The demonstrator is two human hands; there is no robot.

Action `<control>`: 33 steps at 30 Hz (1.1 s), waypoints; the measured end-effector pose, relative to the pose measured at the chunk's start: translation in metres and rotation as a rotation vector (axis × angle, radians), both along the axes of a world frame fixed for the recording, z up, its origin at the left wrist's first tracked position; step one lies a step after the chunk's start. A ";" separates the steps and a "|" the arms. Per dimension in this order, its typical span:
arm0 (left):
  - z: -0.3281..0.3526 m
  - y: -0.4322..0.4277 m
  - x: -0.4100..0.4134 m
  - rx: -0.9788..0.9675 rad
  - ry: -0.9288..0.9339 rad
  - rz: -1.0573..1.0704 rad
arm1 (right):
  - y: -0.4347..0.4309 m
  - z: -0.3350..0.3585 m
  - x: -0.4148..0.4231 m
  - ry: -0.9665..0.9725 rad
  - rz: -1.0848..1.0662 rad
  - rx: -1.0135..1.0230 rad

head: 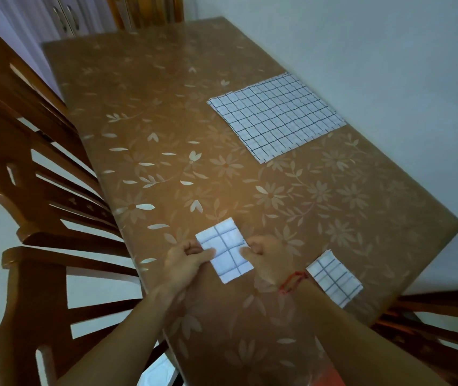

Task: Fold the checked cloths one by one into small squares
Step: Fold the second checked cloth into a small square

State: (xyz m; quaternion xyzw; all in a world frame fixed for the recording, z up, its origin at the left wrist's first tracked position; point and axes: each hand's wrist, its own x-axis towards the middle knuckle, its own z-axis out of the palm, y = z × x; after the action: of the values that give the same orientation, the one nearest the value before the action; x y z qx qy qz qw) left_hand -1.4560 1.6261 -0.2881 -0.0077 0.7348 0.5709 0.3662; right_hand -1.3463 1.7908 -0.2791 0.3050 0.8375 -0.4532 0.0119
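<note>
Grip: left hand (pixel 186 259) and right hand (pixel 265 253) each pinch an edge of the small folded cloth (pixel 223 247).

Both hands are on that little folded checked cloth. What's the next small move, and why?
Probably slide the small folded cloth over beside the finished square. The left hand and right hand pinch its edges, it already looks about as small as that one, and a large unfolded cloth waits farther back.

a home dining room: floral-covered table (pixel 166 129), carved wooden chairs (pixel 41 168), cupboard doors (pixel 66 18) behind
</note>
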 end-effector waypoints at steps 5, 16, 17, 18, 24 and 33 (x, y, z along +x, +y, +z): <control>0.011 0.000 0.025 0.155 -0.165 0.076 | -0.022 0.006 0.007 0.030 -0.298 -0.451; 0.015 -0.020 0.010 0.000 0.107 -0.197 | -0.019 0.028 0.008 0.011 -0.305 -0.584; 0.018 -0.022 0.007 -0.013 0.147 -0.288 | -0.014 0.029 0.007 0.007 -0.290 -0.556; 0.021 -0.022 0.004 -0.023 0.179 -0.371 | -0.011 0.033 0.006 -0.005 -0.259 -0.505; 0.025 -0.030 -0.009 -0.047 0.162 -0.326 | -0.002 0.041 -0.002 -0.182 -0.007 -0.205; 0.006 -0.046 -0.002 0.041 -0.174 0.195 | -0.007 0.020 -0.021 -0.105 -0.196 -0.354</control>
State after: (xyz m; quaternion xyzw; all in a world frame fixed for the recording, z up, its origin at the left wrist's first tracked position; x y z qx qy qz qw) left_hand -1.4583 1.5802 -0.2825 -0.1210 0.6842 0.6157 0.3717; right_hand -1.3677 1.7837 -0.2594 0.4015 0.7092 -0.5759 0.0647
